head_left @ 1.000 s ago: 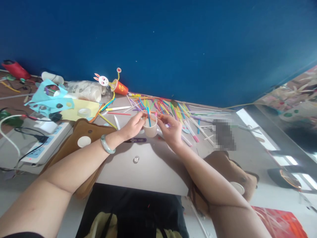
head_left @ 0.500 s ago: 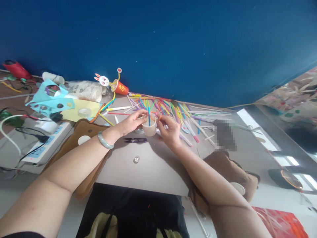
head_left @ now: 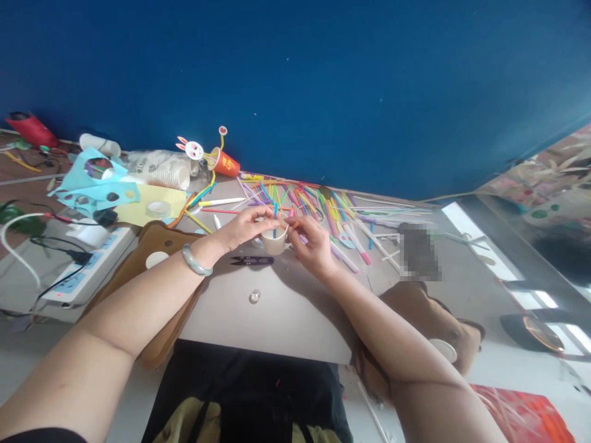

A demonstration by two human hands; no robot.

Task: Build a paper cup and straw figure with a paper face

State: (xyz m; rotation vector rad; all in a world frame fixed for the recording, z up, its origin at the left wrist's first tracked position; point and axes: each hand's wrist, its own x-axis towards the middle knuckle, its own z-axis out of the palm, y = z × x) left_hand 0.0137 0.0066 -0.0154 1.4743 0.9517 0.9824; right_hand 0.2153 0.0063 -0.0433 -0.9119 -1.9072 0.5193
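Note:
Between my hands is a white paper cup (head_left: 274,247), with a blue drinking straw (head_left: 276,211) upright in it. My left hand (head_left: 247,229), a bangle on its wrist, closes its fingers at the cup's left rim beside the blue straw. A thin orange straw (head_left: 283,224) crosses the cup's mouth; its right end lies in the pinched fingers of my right hand (head_left: 314,245). Just left of the cup, dark thread snips (head_left: 252,261) lie on the table. A small clear, shiny object (head_left: 254,297) rests nearer to me.
Behind the cup spreads a heap of coloured straws (head_left: 318,203). An orange cup with a rabbit face (head_left: 225,162) lies tilted by the blue wall. At left are stacked paper cups (head_left: 170,178), tape (head_left: 157,210), cut blue paper (head_left: 87,187) and a power strip (head_left: 92,264).
The paper cup and the blue straw have shifted slightly left. My right hand has moved a little left too, closer to the left fingers over the cup.

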